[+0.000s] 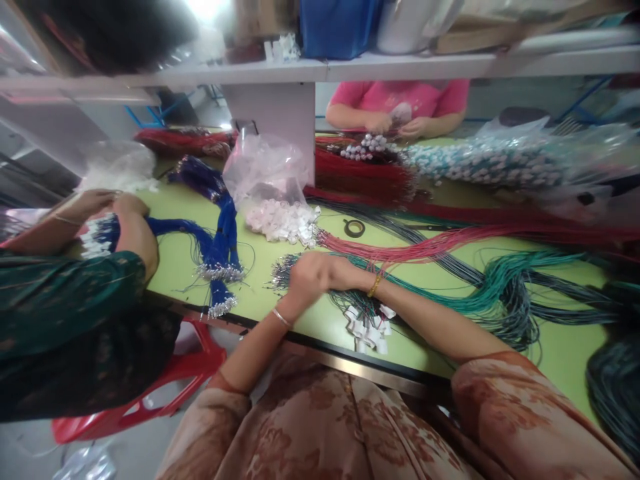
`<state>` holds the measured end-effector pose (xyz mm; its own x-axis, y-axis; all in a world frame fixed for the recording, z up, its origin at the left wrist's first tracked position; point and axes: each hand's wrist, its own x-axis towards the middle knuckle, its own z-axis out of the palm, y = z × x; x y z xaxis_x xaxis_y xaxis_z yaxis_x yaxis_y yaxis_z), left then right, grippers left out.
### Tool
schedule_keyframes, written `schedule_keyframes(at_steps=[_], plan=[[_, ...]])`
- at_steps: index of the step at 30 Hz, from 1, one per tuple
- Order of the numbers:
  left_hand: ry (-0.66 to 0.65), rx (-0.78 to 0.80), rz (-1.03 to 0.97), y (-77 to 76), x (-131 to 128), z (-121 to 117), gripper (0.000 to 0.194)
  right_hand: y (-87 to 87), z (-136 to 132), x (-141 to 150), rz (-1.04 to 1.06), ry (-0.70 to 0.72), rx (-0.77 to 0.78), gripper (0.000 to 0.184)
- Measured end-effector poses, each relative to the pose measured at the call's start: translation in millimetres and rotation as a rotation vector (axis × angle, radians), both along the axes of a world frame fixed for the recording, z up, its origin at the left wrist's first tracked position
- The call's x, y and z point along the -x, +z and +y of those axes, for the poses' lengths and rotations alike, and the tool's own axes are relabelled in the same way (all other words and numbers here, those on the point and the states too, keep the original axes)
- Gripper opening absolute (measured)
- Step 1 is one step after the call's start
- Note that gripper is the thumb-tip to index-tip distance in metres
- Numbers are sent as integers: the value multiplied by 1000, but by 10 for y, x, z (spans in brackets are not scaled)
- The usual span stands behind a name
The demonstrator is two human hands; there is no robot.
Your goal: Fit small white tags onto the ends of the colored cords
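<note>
Close together over the green tabletop (305, 320), my left hand (309, 277) and my right hand (344, 272) meet with fingers pinched. Whatever sits between the fingertips is too small and hidden to make out. Dark wires with metal terminal ends (283, 270) fan out just left of my left hand. Beneath my right wrist, a bunch of wires ends in white connector housings (369, 330). Behind my hands lies a heap of loose white connectors (283, 220), spilling from a clear plastic bag (267, 167). Pink-red wires (390, 252) and green wires (450, 303) stretch off to the right.
A black tape roll (354, 228) lies behind the wires. At left, a co-worker's arms (135, 230) are beside blue wire bundles (225, 233). Opposite, a person in pink (397, 107) works behind red wires. A shelf (425, 65) crosses above; a red stool (195, 367) stands below.
</note>
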<state>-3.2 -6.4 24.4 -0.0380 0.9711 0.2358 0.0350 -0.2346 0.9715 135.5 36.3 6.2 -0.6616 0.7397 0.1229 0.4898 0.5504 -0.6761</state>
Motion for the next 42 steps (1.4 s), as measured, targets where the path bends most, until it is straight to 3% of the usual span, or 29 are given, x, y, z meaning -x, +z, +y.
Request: schedule_keyframes(at_steps=[1,2,4,6,9,12,14,17,20,22,27,33,37,42], plan=[[137,2,93,-5,129,156,6,7,-13,-8,-23,28,-26,11],[193,-1,247,-21,244,314,7,21,-26,-14,-61,73,-63,12],[198,3,567,-82,415,591,9,58,-49,-16,-138,140,-155,15],[166,-12,767,-163,500,768,13,88,-64,-13,-183,160,-220,17],[128,-52,899,-243,523,836,16,114,-58,-26,-183,170,-199,16],[116,-39,911,-196,557,776,18,144,-27,-62,-125,169,-86,12],[174,-49,813,-93,627,726,14,176,-4,-74,-71,169,-8,10],[259,-13,441,112,783,661,11,238,21,-22,-10,172,89,9],[193,133,-40,280,923,573,19,311,41,116,-1,172,152,9],[137,183,-240,336,988,483,23,370,62,215,-73,194,151,7],[141,224,-358,306,1095,226,18,550,167,246,-372,137,103,7],[177,271,-461,211,1122,93,20,618,248,133,-31,167,312,10],[151,314,-566,177,1037,66,16,662,149,308,187,111,419,16],[69,357,-633,169,899,3,12,840,-9,545,408,36,422,18]])
